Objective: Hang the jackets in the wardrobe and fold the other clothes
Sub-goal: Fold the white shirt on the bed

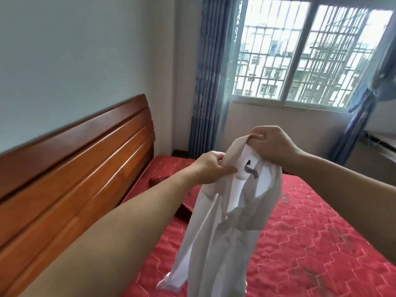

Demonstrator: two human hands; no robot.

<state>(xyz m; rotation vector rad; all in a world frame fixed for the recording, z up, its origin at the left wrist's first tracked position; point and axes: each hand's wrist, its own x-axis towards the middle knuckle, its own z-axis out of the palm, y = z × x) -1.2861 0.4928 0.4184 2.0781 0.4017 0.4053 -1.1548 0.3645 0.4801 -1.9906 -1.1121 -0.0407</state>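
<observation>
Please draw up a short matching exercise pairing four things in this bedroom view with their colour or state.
Things:
1. white garment
2. mattress cover
3. headboard
4. curtain

Descriptions:
A. blue, hanging beside the window
B. held up by the collar in both hands
C. red and quilted
D. brown wood, against the wall

Pairs: 1-B, 2-C, 3-D, 4-A. The left hand and right hand each pinch the garment near its collar.
</observation>
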